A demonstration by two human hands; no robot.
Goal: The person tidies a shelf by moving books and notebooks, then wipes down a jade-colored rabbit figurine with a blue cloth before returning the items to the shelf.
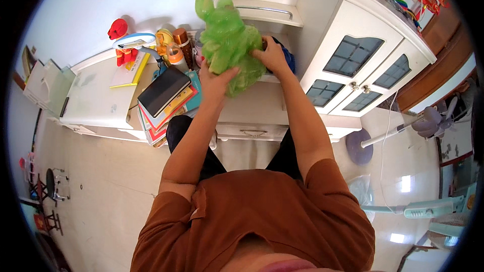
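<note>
Between my two hands is a translucent green rabbit-shaped figure (227, 40) with upright ears, raised over the white desk (262, 100). My left hand (214, 78) grips its lower left side, thumb across the front. On its right side, the fingers of my right hand (272, 55) are closed around the edge. Just behind my right hand is a dark blue item (289, 55), mostly hidden. A stack of books with a black notebook (171, 89) on top lies left of my left hand. Beside it stand a baby bottle (176, 54) and a brown flask (183, 43).
A white cabinet (322, 35) with glass panes rises close on the right. A red plush toy (121, 43), a desk lamp (135, 40) and a yellow book (131, 73) are on the left. Fans (436, 121) stand on the right, with a cable (385, 156) hanging near them.
</note>
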